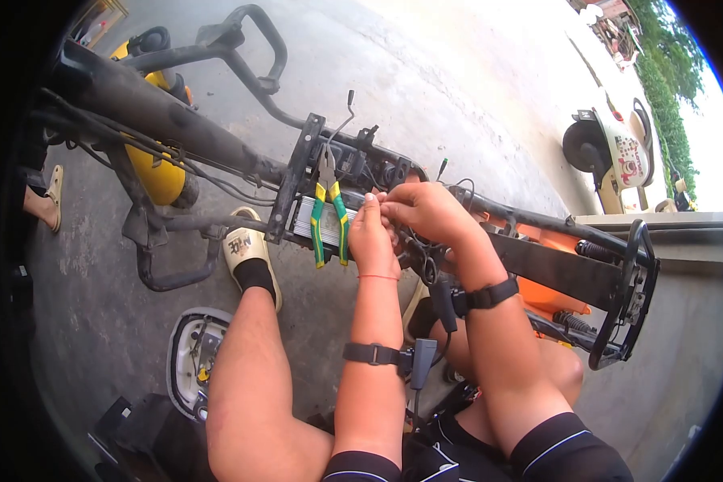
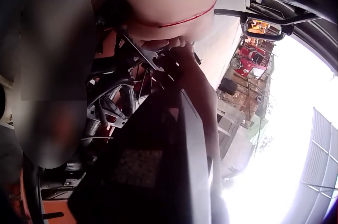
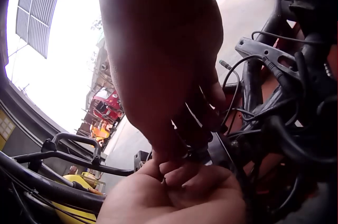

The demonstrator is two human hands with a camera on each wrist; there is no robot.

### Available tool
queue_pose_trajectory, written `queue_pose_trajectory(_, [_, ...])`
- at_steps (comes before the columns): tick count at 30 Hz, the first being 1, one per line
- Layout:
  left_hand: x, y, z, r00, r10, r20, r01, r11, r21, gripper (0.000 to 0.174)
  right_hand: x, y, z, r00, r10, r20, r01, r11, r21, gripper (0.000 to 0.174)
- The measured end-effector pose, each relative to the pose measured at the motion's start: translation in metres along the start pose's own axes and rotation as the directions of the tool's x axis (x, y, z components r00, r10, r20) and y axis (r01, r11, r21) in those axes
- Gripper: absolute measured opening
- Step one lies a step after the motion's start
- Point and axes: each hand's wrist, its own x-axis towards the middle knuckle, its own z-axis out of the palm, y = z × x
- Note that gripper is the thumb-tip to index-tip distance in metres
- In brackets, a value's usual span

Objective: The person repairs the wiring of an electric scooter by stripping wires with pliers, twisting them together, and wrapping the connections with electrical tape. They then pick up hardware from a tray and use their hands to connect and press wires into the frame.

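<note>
My left hand (image 1: 371, 245) and right hand (image 1: 432, 213) meet fingertip to fingertip over the middle of a stripped scooter frame (image 1: 550, 263). In the right wrist view, the left hand's fingers (image 3: 182, 176) are curled and the right hand (image 3: 163, 87) reaches down onto them. Both hands pinch at something small; I cannot tell what, as the fingers hide it. Black cables (image 1: 427, 261) hang just below the right hand. Left of the left hand, green-and-yellow pliers (image 1: 318, 233) lie across a silver finned box (image 1: 304, 218) in the frame.
Black frame tubes (image 1: 249, 76) stretch to the far left, near a yellow body (image 1: 154, 173). Orange panels (image 1: 542, 293) sit under the frame at right. A white-rimmed shell (image 1: 177, 353) lies on the floor by my leg. A white scooter (image 1: 622, 161) stands at back right.
</note>
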Motion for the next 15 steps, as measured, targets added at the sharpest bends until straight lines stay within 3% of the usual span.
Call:
queue_pose_trajectory(2, [-0.001,0.005,0.000,0.964,0.239,-0.121,-0.224,0.966,0.128,0.030,0.008,-0.001,0.002,0.989,0.043,-0.141,-0.019,0.986,0.167,0.025])
queue_pose_trajectory(3, [-0.003,0.005,0.001,0.902,0.373,-0.219,-0.333,0.922,0.198,0.038,0.014,-0.003,0.001,0.982,0.065,-0.178,-0.053,0.996,0.070,0.027])
queue_pose_trajectory(4, [-0.003,0.008,0.000,0.901,0.373,-0.221,-0.333,0.922,0.198,0.038,0.016,-0.002,0.006,0.982,0.064,-0.177,-0.053,0.996,0.071,0.027])
queue_pose_trajectory(6, [-0.002,0.019,-0.005,0.739,0.597,-0.312,-0.492,0.795,0.355,0.040,0.021,0.004,0.020,0.913,-0.166,-0.372,0.004,0.917,-0.398,0.034])
queue_pose_trajectory(8, [-0.007,0.031,-0.005,0.765,0.552,-0.332,-0.443,0.825,0.351,0.040,0.031,0.009,0.035,0.936,-0.081,-0.342,-0.051,0.932,-0.359,0.038])
queue_pose_trajectory(10, [-0.004,0.036,-0.004,0.738,0.598,-0.312,-0.492,0.794,0.358,0.039,0.038,0.011,0.048,0.872,-0.209,-0.443,-0.031,0.879,-0.475,0.037])
queue_pose_trajectory(15, [0.000,0.033,-0.008,0.747,0.594,-0.299,-0.500,0.798,0.338,0.038,0.053,0.014,0.065,0.877,-0.202,-0.435,-0.040,0.873,-0.486,0.033])
